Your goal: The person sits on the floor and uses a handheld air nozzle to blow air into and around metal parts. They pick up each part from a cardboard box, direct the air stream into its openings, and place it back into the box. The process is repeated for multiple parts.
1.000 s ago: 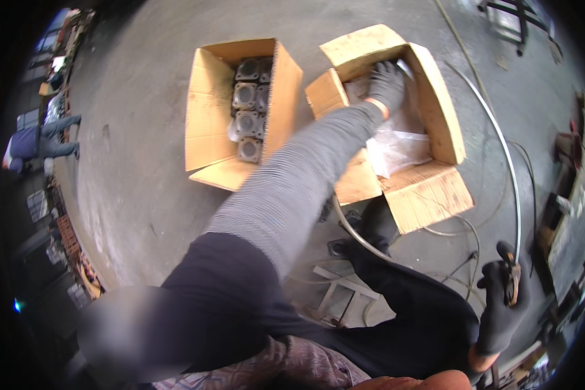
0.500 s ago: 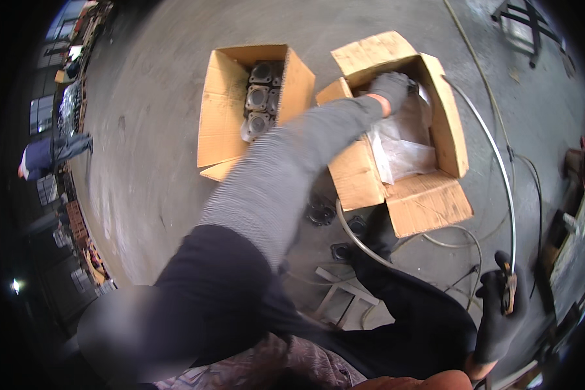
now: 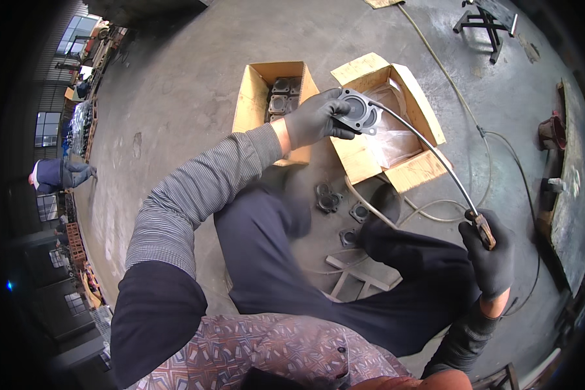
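- The left hand (image 3: 315, 119), gloved in dark grey, sits just above the middle of the frame, its grip closed round the near edge of a round metal flange (image 3: 359, 112) with a central bore and bolt holes.
- The flange is held over the seam between two cardboard boxes: the left box (image 3: 261, 97) with more grey castings stacked in it, and the right box (image 3: 406, 169) lined with clear plastic film.
- The right hand (image 3: 492, 257), in a black glove at the right of the frame, has its fingers wrapped shut on the brown handle of a long thin rod tool (image 3: 429, 151).
- The key relation: the rod's long axis runs diagonally from the right hand up and left to the flange, where its tip meets or nearly meets the part; I cannot tell if they touch.
- The left hand is on the flange; the right hand is well apart from it, joined only by the rod.
- Three similar flanges (image 3: 339, 211) lie on the concrete floor (image 3: 175, 78) between the knees, below the boxes.
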### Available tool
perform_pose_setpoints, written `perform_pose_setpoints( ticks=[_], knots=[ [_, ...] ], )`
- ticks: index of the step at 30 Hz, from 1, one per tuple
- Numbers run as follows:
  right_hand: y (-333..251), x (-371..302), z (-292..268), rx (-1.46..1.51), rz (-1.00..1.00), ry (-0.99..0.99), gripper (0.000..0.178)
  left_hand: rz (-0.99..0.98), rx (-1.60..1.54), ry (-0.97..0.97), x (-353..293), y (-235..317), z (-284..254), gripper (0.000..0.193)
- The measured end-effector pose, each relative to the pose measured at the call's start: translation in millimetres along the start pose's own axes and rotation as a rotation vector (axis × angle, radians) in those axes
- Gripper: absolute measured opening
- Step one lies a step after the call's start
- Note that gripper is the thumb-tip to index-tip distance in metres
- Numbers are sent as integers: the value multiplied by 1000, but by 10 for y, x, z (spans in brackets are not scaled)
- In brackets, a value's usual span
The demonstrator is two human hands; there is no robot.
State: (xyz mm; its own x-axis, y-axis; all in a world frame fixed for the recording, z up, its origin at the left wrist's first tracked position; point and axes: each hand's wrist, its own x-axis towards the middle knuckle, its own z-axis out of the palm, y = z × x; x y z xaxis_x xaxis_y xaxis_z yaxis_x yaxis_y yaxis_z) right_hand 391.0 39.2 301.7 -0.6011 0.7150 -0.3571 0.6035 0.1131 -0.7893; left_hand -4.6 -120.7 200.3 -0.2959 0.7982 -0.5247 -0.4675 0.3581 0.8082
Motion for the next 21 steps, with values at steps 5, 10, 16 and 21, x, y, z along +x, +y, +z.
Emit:
perform_pose_setpoints(
  ticks=[5, 10, 16, 21],
  knots=[
    [-68, -650, -279, -214, -260, -22, 19, 134, 25, 130, -594, -140, 304, 32],
    [-17, -1184, -508, -146, -117, 230, 26, 131, -169, 294, -1002, -393, 511, 29],
    [113, -1540, -374, -110, -143, 210, 28, 92, -337, 225, -1434, -619, 516, 41],
    [124, -1750, -272, -282, -281, 67, 22, 141, -326, 143, -1632, -844, 505, 43]
  ],
)
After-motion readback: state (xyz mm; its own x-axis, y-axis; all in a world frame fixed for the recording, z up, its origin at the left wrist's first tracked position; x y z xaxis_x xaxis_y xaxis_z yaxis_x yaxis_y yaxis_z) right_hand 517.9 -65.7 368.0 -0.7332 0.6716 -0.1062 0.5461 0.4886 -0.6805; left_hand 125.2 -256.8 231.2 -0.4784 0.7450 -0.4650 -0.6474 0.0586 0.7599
